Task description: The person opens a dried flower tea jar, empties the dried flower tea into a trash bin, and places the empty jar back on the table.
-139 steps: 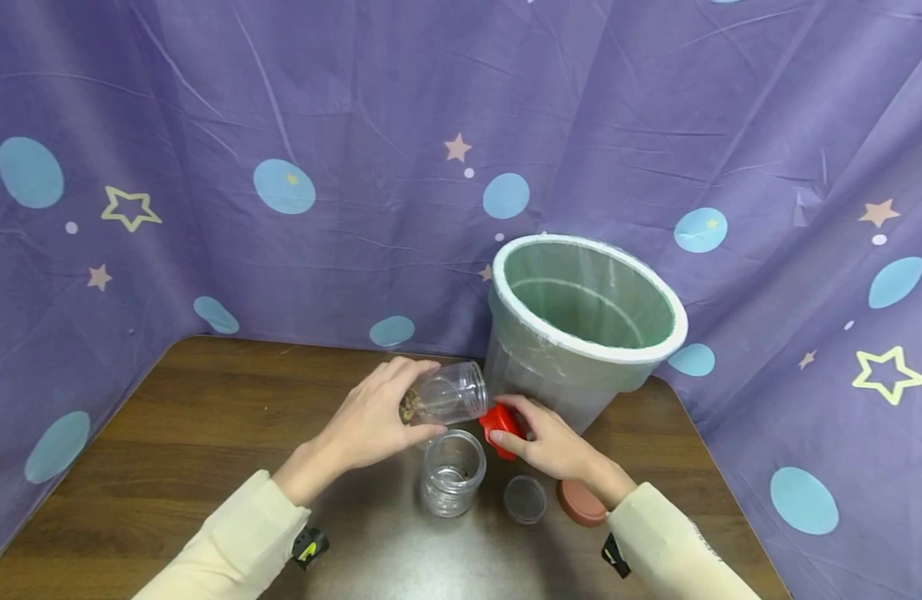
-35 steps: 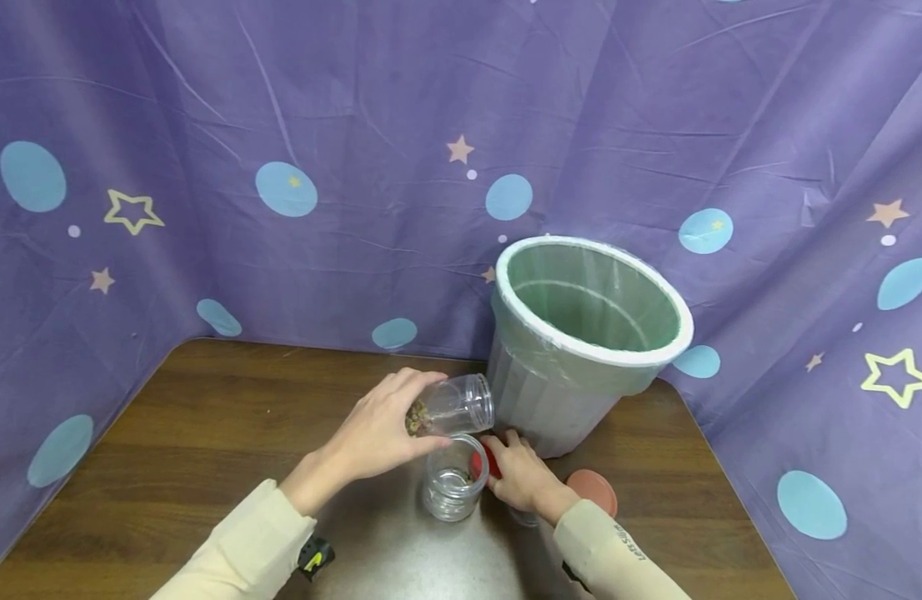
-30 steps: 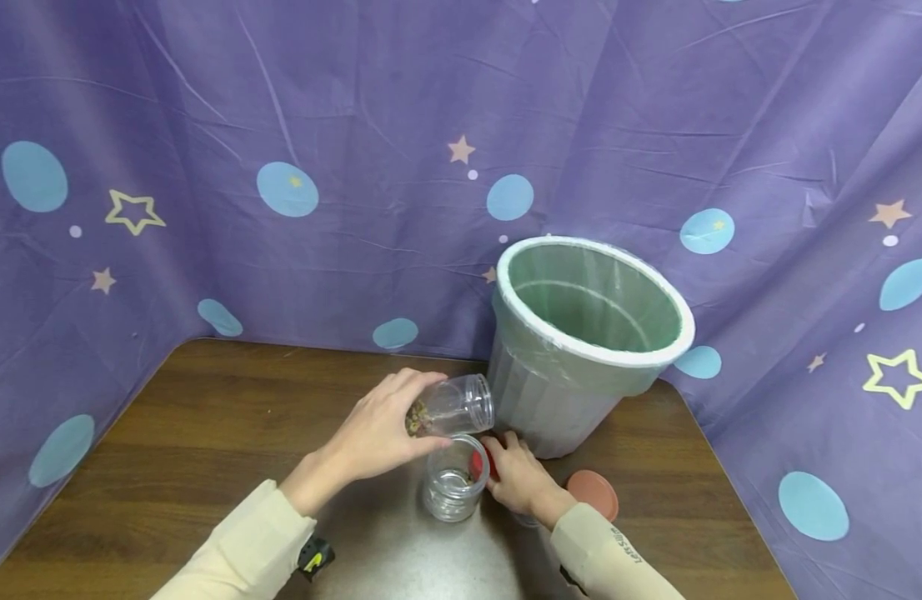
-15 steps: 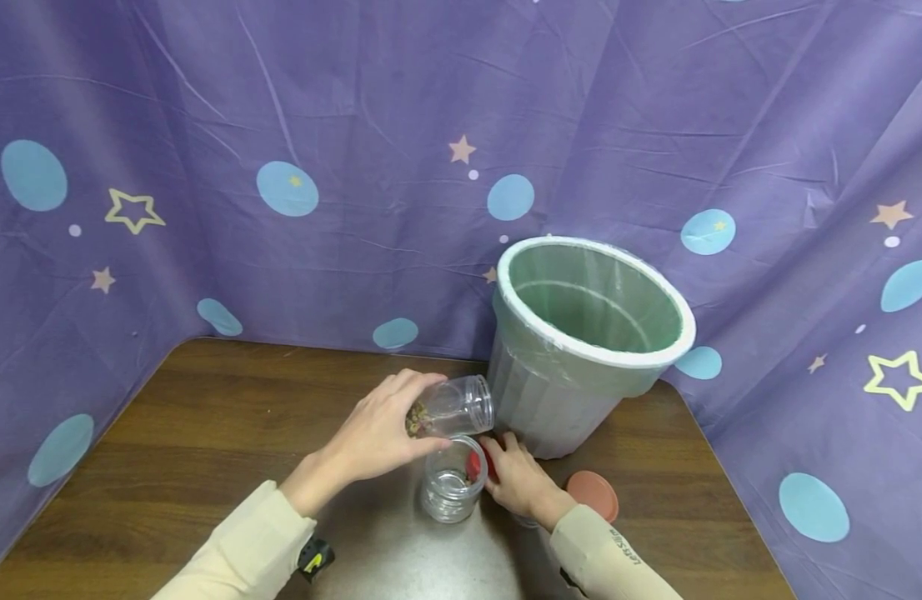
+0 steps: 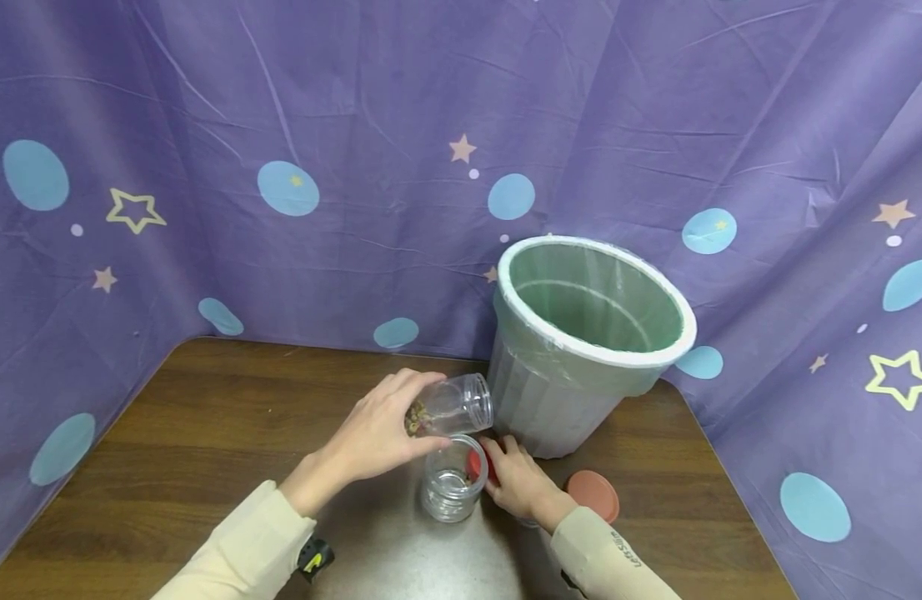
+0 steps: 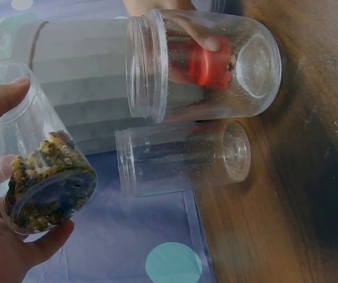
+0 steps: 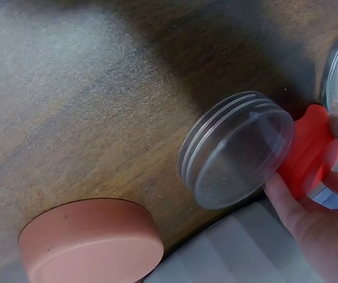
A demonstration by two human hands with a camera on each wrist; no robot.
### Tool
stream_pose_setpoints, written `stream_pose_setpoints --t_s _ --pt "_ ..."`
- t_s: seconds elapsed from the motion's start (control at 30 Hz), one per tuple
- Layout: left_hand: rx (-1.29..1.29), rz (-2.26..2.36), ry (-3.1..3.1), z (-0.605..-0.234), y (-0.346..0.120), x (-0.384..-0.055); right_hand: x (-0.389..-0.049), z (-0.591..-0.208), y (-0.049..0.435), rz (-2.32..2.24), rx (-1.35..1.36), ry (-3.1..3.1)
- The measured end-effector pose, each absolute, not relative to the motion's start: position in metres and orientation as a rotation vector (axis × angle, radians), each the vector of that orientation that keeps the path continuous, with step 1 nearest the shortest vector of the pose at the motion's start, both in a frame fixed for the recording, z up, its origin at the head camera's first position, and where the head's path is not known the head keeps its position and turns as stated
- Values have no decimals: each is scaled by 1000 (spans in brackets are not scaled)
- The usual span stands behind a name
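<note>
My left hand [image 5: 374, 429] grips a clear jar [image 5: 459, 404] tilted nearly onto its side, its mouth toward the right. Dried yellowish buds and dark bits [image 6: 48, 183] lie at the closed end of that jar. Below it, a wider clear jar [image 5: 448, 505] stands upright on the table, with a few specks inside. Beside this one, in the left wrist view, stands a narrower clear jar [image 6: 183, 160]. Low at the wide jar's right side, my right hand [image 5: 523, 482] pinches a red lid [image 7: 306, 147] between thumb and fingers.
A ridged clear lid [image 7: 236, 156] lies beside the red one, mostly hidden by the right hand in the head view. Farther right is a salmon-coloured lid [image 5: 593, 495]. A large grey-green bin [image 5: 539, 408] covered in plastic stands behind, before a purple curtain [image 5: 341, 233].
Since the earliest frame, my right hand has lowered the red lid to the table beside the wide jar. The left hand and its tilted jar have shifted slightly, then stayed still over the last second.
</note>
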State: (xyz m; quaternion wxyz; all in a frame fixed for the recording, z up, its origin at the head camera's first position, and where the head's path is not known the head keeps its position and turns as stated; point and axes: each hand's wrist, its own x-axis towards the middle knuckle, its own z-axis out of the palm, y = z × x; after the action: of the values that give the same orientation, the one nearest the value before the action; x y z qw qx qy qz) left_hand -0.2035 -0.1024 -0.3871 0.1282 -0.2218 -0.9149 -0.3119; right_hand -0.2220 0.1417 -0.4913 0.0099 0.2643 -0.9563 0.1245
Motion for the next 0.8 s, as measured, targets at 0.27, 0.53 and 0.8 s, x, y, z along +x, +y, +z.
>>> stream_pose_setpoints --t_s 0.27,0.53,0.8 --pt "-638 -903 -2665 -385 -103 -203 -217 -491 145 213 873 -2946" --pt "-631 -900 -2674 -384 -103 -202 -216 -496 145 207 861 -2932" --pt "-634 -902 -2668 -383 -103 -203 -216 -497 144 205 845 -2892"
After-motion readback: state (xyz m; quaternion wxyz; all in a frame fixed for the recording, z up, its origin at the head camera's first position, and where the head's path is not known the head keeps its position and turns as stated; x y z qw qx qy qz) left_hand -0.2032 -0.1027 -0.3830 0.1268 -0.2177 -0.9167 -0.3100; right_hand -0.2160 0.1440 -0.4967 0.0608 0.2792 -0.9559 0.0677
